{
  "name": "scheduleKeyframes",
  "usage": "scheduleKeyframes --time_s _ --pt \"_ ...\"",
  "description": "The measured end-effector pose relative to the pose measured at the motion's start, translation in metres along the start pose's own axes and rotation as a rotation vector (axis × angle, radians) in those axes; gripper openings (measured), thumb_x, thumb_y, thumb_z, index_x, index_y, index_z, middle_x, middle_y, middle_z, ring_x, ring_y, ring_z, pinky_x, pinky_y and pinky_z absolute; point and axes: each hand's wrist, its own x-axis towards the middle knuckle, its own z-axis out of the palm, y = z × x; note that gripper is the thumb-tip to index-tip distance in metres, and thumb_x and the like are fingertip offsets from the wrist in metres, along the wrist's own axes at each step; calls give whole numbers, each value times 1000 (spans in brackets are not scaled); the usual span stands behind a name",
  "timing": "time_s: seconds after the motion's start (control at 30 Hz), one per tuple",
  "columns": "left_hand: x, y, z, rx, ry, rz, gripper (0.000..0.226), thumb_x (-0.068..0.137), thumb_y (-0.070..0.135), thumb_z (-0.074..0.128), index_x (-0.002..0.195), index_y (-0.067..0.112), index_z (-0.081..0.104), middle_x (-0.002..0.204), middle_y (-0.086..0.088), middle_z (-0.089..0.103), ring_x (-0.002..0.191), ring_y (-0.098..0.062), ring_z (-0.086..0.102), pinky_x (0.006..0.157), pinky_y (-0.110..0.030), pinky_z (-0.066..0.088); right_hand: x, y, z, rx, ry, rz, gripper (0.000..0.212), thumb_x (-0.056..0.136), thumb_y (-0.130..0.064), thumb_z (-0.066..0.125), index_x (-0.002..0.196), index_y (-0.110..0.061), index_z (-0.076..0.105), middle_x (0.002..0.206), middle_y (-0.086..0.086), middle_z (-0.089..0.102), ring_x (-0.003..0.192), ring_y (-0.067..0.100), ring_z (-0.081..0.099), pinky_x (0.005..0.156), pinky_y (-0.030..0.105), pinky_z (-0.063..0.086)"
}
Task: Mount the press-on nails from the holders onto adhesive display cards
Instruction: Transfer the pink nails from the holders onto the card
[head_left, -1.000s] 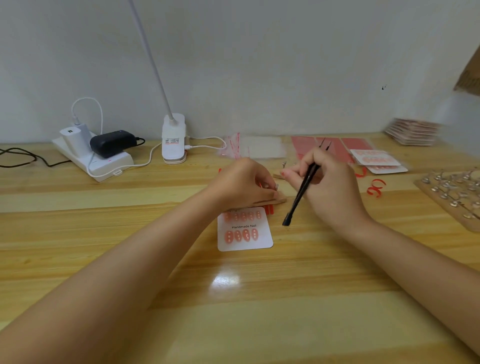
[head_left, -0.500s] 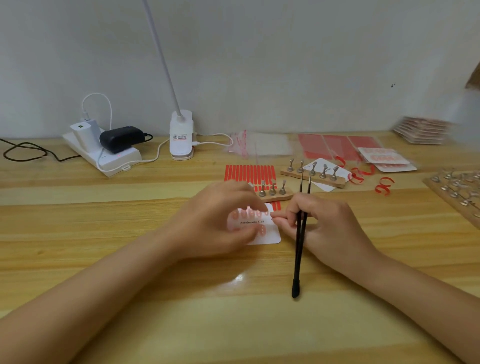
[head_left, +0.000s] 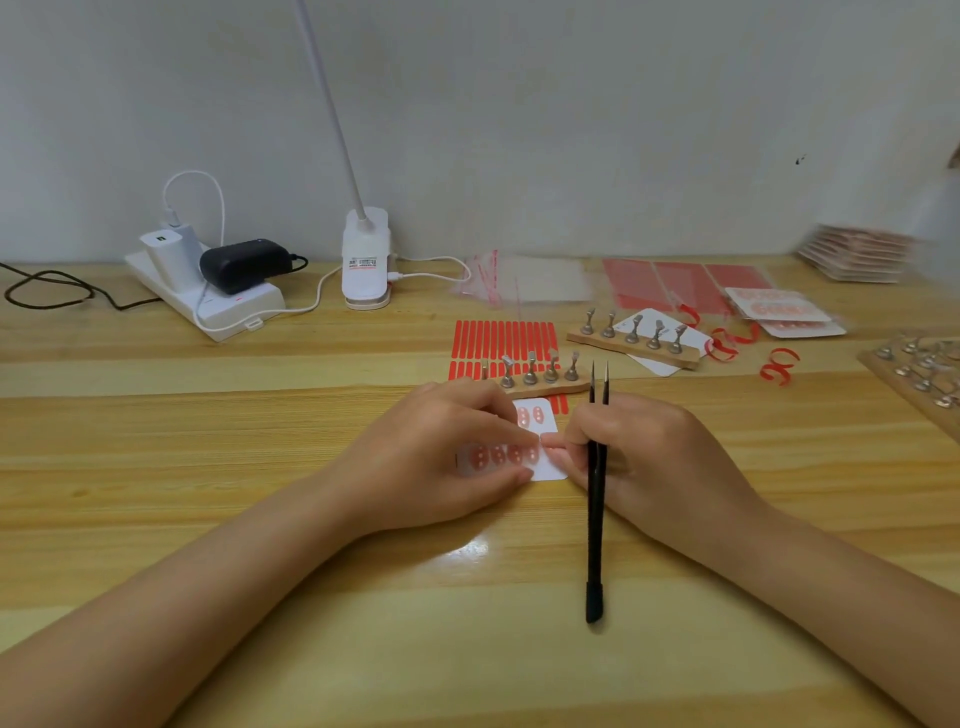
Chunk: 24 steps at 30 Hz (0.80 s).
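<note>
Pressing down on the white display card (head_left: 549, 467), the left hand (head_left: 436, 457) lies over its left part with index finger and thumb pinching toward the card's middle, and the right hand (head_left: 649, 457) meets it there with its fingertips, its other fingers curled round black tweezers (head_left: 596, 499) whose two points stand slightly apart. Pink nails show on the card, two in the upper row and four in the lower. Just behind the card stands a wooden nail holder (head_left: 540, 387) with five metal stands, on a sheet of red adhesive strips (head_left: 501, 338). A second five-stand holder (head_left: 631, 345) lies behind and right of the card. Further right of the card sit red curled peelings (head_left: 778, 366), finished cards (head_left: 784, 312) and a tray of stands (head_left: 919, 374) cut by the frame edge. Behind and left of the card are a clip lamp (head_left: 365, 260) and a power strip (head_left: 208, 296) with two adapters. The tabletop (head_left: 311, 649) nearer than the card is bare wood
</note>
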Motion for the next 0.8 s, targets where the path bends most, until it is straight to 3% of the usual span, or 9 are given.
scheduleKeyframes --time_s 0.17,0.33,0.57,0.67,0.8 --pt "0 1 1 14 1 -1 28 82 34 63 104 20 73 93 6 63 86 -8 58 71 -39 49 0 -1 -3 -150 -28 -67 21 68 -8 79 65 -15 60 60 2 54 51 25 55 44 26 42" --pt "-1 6 1 199 58 61 22 78 31 66 96 23 75 86 4 68 75 -14 62 63 -35 49 -3 -1 -8 -244 -110 -191 21 55 -2 76 63 -10 59 54 3 48 50 24 44 47 29 41" --pt "-3 12 0 247 60 101 26 82 38 53 85 27 76 81 8 69 70 -13 64 60 -29 45 -4 -3 -8 -86 -45 -67 14 77 -17 67 66 -14 58 60 -1 51 51 21 50 47 26 40" --pt "-1 13 0 229 72 70 21 80 38 59 82 27 77 80 9 69 70 -13 64 60 -31 46 -3 -2 -11 -81 26 -17 26 85 -31 55 68 -12 58 63 1 59 55 22 57 48 32 45" --pt "2 16 0 248 82 49 13 73 31 66 77 26 77 78 10 69 66 -11 62 62 -26 41 1 6 -20 -105 212 19 42 93 -37 39 76 -9 67 57 -11 54 49 8 48 45 26 42"
